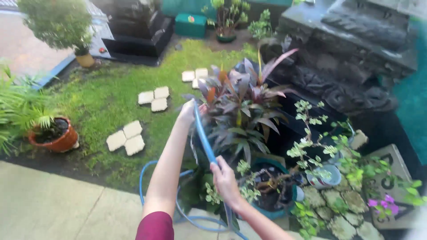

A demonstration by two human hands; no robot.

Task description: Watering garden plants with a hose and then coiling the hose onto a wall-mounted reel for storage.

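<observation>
A blue garden hose [203, 135] runs up between my two hands and loops on the ground below. My left hand [187, 112] grips its upper end, held out toward a purple-leaved plant [242, 104]. Lower down, my right hand [224, 178] is closed around the hose, just beside a dark teal pot [276, 212] holding a small twiggy plant. I cannot see the hose tip or any water; the hand and leaves hide it.
Pale stepping stones [126, 138] lie in the grass. A terracotta pot [58, 140] with a fern stands at left. Dark carved stonework [351, 66] rises at right, with small potted plants and pink flowers [384, 205] below it. Pale paving [53, 204] runs along the bottom left.
</observation>
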